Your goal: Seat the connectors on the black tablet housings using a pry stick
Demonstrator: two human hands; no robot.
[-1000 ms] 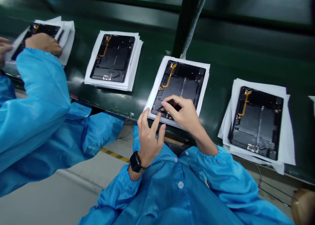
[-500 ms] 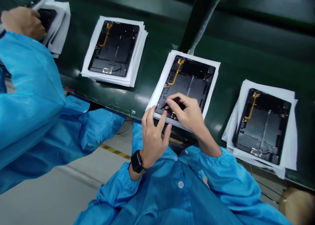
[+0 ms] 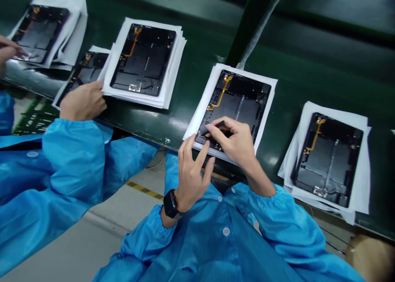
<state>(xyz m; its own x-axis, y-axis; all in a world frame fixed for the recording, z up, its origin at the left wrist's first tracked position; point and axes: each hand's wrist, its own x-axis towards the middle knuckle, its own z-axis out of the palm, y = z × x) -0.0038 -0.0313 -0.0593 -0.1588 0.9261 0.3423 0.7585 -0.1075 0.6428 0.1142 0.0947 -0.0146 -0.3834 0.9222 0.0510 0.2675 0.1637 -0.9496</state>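
Note:
In front of me an opened tablet housing (image 3: 239, 103) lies on a stack of white sheets (image 3: 200, 105), its orange ribbon cable (image 3: 219, 95) running down the left side. My right hand (image 3: 236, 140) pinches a slim black tool (image 3: 220, 124), whose lower tip points at the housing's near left corner. I cannot make out exactly what kind of tool it is. Beside that corner rests my left hand (image 3: 194, 171), fingers spread and fingertips at the near edge of housing and sheets. It holds nothing, and a black watch (image 3: 171, 204) is on that wrist.
Similar housings on white sheets lie to the right (image 3: 330, 158) and left (image 3: 143, 60) on the green bench (image 3: 197, 43). A co-worker's hand (image 3: 83, 101) grips another sheet-backed housing (image 3: 89, 70); their other hand (image 3: 8, 54) is over a far-left housing (image 3: 43, 33).
The co-worker's near hand has moved right and down, bringing a sheet-backed housing beside the neighbouring stack. My own hands stay almost in place, the black tool shifting only slightly.

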